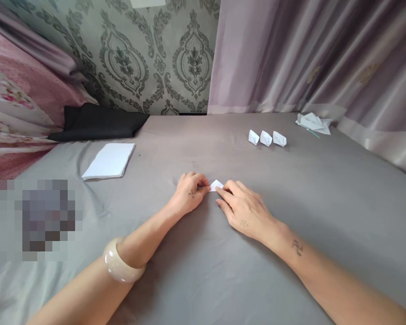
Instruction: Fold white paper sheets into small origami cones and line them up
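A small folded white paper piece (216, 184) lies on the grey bed sheet (291, 203) at the centre. My left hand (189, 192) is curled, its fingertips pinching the paper's left side. My right hand (244, 208) lies palm down, fingers pressed together on the paper's right edge. A cream bangle (120, 263) sits on my left forearm.
Three folded white paper boats (267, 138) stand in a row at the back right. A stack of white sheets (109, 160) lies at the left, a black cloth (98, 122) behind it. Crumpled paper scraps (313, 123) rest by the curtain (307, 54). A pink floral pillow (16, 104) is far left.
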Tool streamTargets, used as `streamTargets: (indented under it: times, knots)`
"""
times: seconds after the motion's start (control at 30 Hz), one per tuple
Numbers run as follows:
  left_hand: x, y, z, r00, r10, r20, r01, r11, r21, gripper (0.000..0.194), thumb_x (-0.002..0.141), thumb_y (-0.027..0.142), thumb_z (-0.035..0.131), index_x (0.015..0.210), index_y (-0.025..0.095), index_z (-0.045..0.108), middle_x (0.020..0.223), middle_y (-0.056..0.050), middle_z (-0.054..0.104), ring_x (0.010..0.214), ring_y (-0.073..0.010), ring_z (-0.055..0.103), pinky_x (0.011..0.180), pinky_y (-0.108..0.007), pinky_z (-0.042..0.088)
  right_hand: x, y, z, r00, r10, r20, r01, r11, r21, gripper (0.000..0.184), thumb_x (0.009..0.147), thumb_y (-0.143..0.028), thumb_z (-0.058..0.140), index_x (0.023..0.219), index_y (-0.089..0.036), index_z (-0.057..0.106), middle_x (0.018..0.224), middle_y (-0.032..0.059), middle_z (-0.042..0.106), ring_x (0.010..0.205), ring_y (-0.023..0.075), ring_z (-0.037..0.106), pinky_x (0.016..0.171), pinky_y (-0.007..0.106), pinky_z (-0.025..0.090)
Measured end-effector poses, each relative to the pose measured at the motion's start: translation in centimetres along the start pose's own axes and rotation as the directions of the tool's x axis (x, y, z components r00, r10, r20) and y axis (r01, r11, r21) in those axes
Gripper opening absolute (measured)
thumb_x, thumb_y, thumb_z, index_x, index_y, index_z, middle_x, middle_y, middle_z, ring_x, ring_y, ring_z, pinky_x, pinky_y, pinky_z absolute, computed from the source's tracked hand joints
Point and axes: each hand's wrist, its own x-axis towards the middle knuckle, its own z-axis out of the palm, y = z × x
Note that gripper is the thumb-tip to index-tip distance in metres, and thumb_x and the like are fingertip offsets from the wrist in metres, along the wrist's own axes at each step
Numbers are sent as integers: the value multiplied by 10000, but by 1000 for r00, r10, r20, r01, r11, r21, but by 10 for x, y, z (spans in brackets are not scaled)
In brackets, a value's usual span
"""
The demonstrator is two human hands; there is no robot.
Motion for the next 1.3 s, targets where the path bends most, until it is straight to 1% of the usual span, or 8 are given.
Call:
streamTargets:
  times: [0.33, 0.53, 0.73, 0.87, 0.97, 1.07, 1.2, 1.3]
  knots:
    - [5, -2, -1, 999, 25, 32, -26, 999, 34, 83, 810, 245, 572, 809, 204, 644, 808, -29, 558, 834, -183, 494, 833, -330, 388, 6, -9, 1, 999, -44, -17, 41, 988, -149, 313, 951, -308, 374, 970, -152, 645, 917, 100, 589, 854, 223, 510, 674, 360, 415]
    - [2, -4, -1, 999, 17, 36, -17, 1000, 10, 101, 812, 260, 563, 830, 211, 650, 846, -32, 563, 882, -192, 490, 839, -323, 399, 0, 1, -2, 999, 25, -35, -24, 999, 30, 300, 954, -244, 372, 1066, -199, 647, 935, 58, 607, 850, 174, 549, 652, 303, 414]
    - [1, -6, -7, 997, 33, 73, -31, 999, -25, 136, 815, 215, 528, 849, 214, 660, 859, -32, 575, 882, -186, 491, 833, -316, 408, 3, 4, 0, 997, 40, -68, -36, 998, 54, 242, 927, -228, 435, 876, -184, 667, 896, 58, 580, 836, 165, 535, 597, 282, 375]
    - [2, -8, -7, 994, 56, 90, -52, 998, -42, 157, 810, 203, 514, 865, 210, 661, 865, -36, 568, 886, -192, 486, 818, -320, 409, 15, 8, 8, 991, 119, -64, -111, 986, 123, 294, 936, -297, 466, 717, -189, 631, 842, 28, 566, 753, 133, 530, 601, 267, 374]
    - [0, -10, -6, 994, 76, 76, -71, 996, -59, 164, 820, 219, 497, 875, 211, 651, 888, -41, 574, 894, -201, 479, 832, -341, 405, 20, 10, 12, 970, 230, -83, -214, 963, 165, 184, 912, -328, 518, 863, -198, 638, 919, 37, 579, 800, 150, 554, 636, 266, 402]
    - [-3, -11, -4, 994, 95, 61, -91, 993, -73, 174, 825, 228, 483, 883, 208, 645, 889, -44, 583, 905, -208, 478, 839, -351, 405, 18, 8, 15, 962, 256, -97, -241, 959, 148, 187, 907, -324, 517, 1004, -212, 632, 1043, 68, 573, 928, 199, 555, 686, 290, 425]
    - [-4, -11, -1, 997, 73, 23, -70, 991, -111, 259, 795, 207, 494, 1027, 191, 608, 933, -55, 602, 920, -211, 489, 839, -351, 423, 14, 8, 16, 968, 223, -111, -190, 949, 250, 123, 886, -267, 547, 954, -209, 632, 1038, 63, 582, 975, 203, 538, 803, 304, 436]
    - [-3, -13, 2, 997, 81, -1, -80, 987, -142, 362, 752, 167, 501, 1107, 177, 574, 998, -68, 611, 916, -203, 503, 835, -344, 436, 15, 10, 16, 964, 240, -118, -179, 906, 383, 42, 856, -217, 584, 889, -201, 604, 983, 48, 602, 940, 185, 544, 825, 300, 432]
